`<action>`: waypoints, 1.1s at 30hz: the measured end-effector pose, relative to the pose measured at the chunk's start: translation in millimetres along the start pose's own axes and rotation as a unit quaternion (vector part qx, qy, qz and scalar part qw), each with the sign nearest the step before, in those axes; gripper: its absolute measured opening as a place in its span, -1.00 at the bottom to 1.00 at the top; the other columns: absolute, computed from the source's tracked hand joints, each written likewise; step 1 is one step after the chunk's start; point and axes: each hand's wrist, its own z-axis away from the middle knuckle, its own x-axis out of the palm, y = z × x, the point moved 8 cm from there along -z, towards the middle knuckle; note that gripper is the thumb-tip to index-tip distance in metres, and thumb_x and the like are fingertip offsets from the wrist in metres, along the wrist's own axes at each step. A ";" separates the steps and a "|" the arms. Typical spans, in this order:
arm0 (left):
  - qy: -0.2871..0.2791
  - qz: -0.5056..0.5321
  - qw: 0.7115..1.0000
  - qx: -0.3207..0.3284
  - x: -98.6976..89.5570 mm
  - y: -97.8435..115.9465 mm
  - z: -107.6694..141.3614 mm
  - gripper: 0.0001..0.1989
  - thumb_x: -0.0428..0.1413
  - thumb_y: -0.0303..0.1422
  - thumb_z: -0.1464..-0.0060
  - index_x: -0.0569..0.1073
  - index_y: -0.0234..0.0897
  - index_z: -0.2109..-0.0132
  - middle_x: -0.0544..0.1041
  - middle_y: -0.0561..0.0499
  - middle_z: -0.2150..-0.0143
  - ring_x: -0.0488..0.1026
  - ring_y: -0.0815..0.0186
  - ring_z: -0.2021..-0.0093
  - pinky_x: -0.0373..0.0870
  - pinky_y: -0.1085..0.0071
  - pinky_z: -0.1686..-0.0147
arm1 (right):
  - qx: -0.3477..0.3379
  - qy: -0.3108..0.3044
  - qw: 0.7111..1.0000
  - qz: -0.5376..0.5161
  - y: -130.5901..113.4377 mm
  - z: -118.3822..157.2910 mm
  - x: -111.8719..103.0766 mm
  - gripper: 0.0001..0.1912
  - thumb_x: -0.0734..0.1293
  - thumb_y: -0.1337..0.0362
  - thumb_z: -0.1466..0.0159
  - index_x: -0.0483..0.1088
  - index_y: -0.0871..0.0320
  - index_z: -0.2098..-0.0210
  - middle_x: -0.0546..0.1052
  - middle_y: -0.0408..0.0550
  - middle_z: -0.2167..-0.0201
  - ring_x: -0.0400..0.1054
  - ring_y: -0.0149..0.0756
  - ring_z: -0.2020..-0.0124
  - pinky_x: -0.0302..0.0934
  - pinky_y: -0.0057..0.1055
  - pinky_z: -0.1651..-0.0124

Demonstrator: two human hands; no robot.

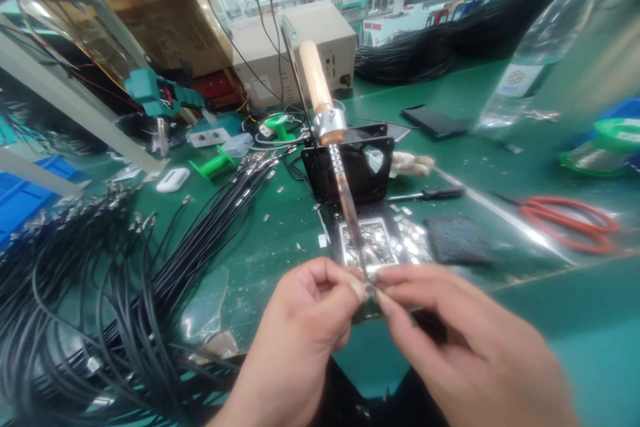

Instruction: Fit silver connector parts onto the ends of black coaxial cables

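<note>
Small metal piece (370,289), blurred, at soldering iron's (347,200) tip, just off table's (280,240) near edge. Left hand (310,307) and right hand (450,333): fingertips pinched close on it from either side. Tray (369,243) of metal bits just beyond, near edge; black fan (350,163) behind. Dark pad (459,240) right of tray. Black cables (125,307) heaped over table's near left corner.

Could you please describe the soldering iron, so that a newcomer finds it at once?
On the green table, find the square black fan near the middle. The soldering iron slopes down in front of it, handle uppermost. Its handle is pale wood, unlike the dark one of the screwdriver lying nearby.
</note>
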 end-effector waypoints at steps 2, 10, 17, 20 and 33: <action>0.000 0.002 1.000 0.002 0.0 -0.1 -0.7 -0.83 0.29 -0.44 -0.02 0.44 -0.29 0.44 0.22 0.24 0.59 -0.04 0.58 0.61 -0.03 0.57 0.60 | -0.003 -0.001 1.000 -0.002 -0.4 0.9 -0.8 -0.89 0.40 0.39 -0.35 0.56 0.06 0.24 0.65 -0.32 0.09 0.59 -0.66 0.14 0.42 -0.82 -0.17; -0.008 0.018 1.000 -0.003 1.3 -2.3 2.0 -0.79 0.33 -0.40 -0.02 0.44 -0.30 0.44 0.32 0.20 0.56 -0.01 0.59 0.62 -0.04 0.56 0.62 | 0.027 -0.008 1.000 -0.003 4.3 5.3 -2.7 -0.88 0.39 0.38 -0.36 0.56 0.02 0.23 0.65 -0.38 0.11 0.59 -0.66 0.20 0.44 -0.80 -0.12; -0.023 0.009 0.999 -0.030 -0.2 -14.4 10.7 -0.71 0.37 -0.28 -0.07 0.46 -0.33 0.41 0.42 0.11 0.42 0.07 0.57 0.58 -0.03 0.53 0.59 | 0.090 -0.005 0.995 -0.032 15.7 12.8 -3.4 -0.91 0.36 0.30 -0.42 0.52 0.09 0.23 0.66 -0.29 0.24 0.61 -0.62 0.29 0.38 -0.83 0.34; -0.036 -0.003 0.999 -0.024 -0.1 -17.9 14.3 -0.74 0.38 -0.28 -0.09 0.49 -0.33 0.39 0.43 0.11 0.44 0.08 0.54 0.56 0.00 0.52 0.58 | 0.110 -0.026 0.993 -0.037 18.0 17.4 1.4 -0.91 0.35 0.26 -0.44 0.51 0.08 0.18 0.65 -0.28 0.25 0.58 -0.63 0.33 0.39 -0.83 0.30; -0.007 -0.030 0.999 0.027 -4.5 -34.4 25.6 -0.78 0.35 -0.23 -0.19 0.58 -0.29 0.29 0.57 0.00 0.20 0.22 0.49 0.47 0.08 0.49 0.51 | 0.116 -0.015 0.990 -0.082 9.6 29.0 12.4 -0.84 0.29 0.30 -0.46 0.44 0.14 0.27 0.57 -0.26 0.35 0.52 -0.70 0.38 0.36 -0.90 0.25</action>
